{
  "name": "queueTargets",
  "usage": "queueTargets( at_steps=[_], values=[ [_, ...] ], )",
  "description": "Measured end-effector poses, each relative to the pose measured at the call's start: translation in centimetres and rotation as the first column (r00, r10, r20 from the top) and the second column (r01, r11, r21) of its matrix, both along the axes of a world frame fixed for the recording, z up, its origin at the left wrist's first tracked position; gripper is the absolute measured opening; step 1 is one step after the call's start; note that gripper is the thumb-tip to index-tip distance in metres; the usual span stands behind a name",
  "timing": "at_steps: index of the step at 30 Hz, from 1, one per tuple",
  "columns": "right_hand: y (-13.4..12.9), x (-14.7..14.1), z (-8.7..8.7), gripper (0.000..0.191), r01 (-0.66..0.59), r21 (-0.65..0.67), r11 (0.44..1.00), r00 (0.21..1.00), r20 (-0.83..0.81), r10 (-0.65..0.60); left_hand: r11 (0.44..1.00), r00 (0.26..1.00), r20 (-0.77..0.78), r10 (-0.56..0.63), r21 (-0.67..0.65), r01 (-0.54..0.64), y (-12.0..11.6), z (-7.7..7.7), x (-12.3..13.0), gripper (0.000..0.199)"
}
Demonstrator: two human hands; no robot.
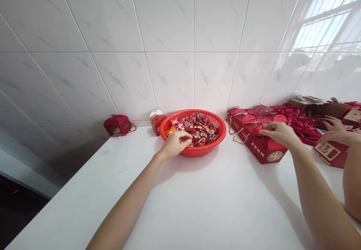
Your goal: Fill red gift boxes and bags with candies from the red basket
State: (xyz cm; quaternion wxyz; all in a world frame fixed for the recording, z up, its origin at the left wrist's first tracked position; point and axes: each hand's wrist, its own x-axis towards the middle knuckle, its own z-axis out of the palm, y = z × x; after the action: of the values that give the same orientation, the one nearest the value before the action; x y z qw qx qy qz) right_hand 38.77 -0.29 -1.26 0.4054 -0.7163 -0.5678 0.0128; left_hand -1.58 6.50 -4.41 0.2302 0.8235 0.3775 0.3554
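My left hand (177, 144) hovers at the front left rim of a red plastic basket (197, 152) filled with red-wrapped candies (201, 129). Its thumb and fingers are curved, with a gap between the tips and nothing seen in them. Over at the right, my right hand (278, 132) is at the top of the nearest red gift box (265, 148), its thumb and fingertips brought together at the box's upper edge. Whatever those fingertips hold is too small to make out. More red boxes (238, 124) with rope handles stand behind that one.
A small red box (117, 125) and a red-and-white container (157, 122) stand by the tiled wall. At right, another person's hands (338, 137) are over a red box (332, 154), near red ribbons (303, 127) and an open carton (324, 110).
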Motion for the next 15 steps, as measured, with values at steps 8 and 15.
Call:
queueTargets(
  at_steps=[8, 15],
  values=[
    [-3.3, -7.5, 1.9, 0.022, -0.307, -0.027, 0.951, 0.931, 0.199, 0.306, 0.999, 1.000, -0.003, -0.004, -0.032, 0.004, 0.0, 0.1, 0.1, 0.021],
    [-9.5, -17.8, -3.1, 0.012, -0.851, -0.202, 0.485, 0.484, 0.060, 0.873, 0.999, 1.000, -0.003, -0.017, -0.030, 0.017, -0.2, 0.2, 0.2, 0.018]
  ],
)
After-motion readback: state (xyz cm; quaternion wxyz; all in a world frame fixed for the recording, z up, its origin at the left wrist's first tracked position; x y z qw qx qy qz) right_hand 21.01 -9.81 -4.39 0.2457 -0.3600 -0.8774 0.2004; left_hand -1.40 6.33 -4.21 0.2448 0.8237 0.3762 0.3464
